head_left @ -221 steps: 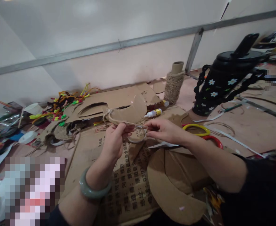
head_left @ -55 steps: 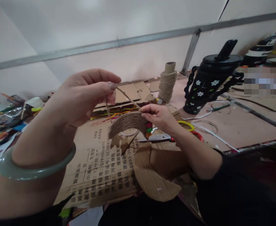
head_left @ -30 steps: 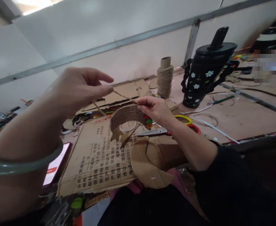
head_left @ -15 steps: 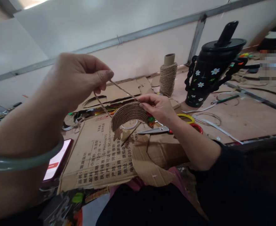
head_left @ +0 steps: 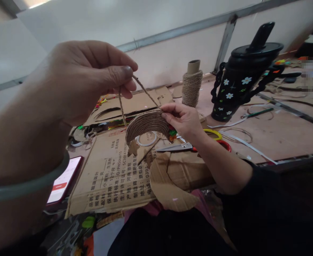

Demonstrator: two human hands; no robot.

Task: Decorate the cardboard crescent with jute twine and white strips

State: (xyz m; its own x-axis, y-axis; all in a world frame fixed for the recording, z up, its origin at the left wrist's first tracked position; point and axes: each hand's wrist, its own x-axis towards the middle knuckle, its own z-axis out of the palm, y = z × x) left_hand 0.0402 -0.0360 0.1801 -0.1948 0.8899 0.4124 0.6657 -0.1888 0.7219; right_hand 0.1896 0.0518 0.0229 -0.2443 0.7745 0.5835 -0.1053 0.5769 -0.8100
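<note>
My left hand is raised, with thumb and fingers pinched on a thin brown twine. The twine runs down from it in two strands to an arched piece covered in rows of twine. At the arch's right end, my right hand pinches its top edge, where one strand meets it. A small cardboard star sits at the arch's left lower end. Colourful bits show at the right end, partly behind my fingers. Beneath lies a printed cardboard sheet.
Scissors with yellow and red handles lie under my right wrist. A twine spool stands behind, beside a black flowered tumbler. A phone lies at left. White strips and cardboard scraps are scattered about.
My left hand has moved up and to the right, still pinching the twine, and the strands hang steeper. My right hand and the arch have barely moved.
</note>
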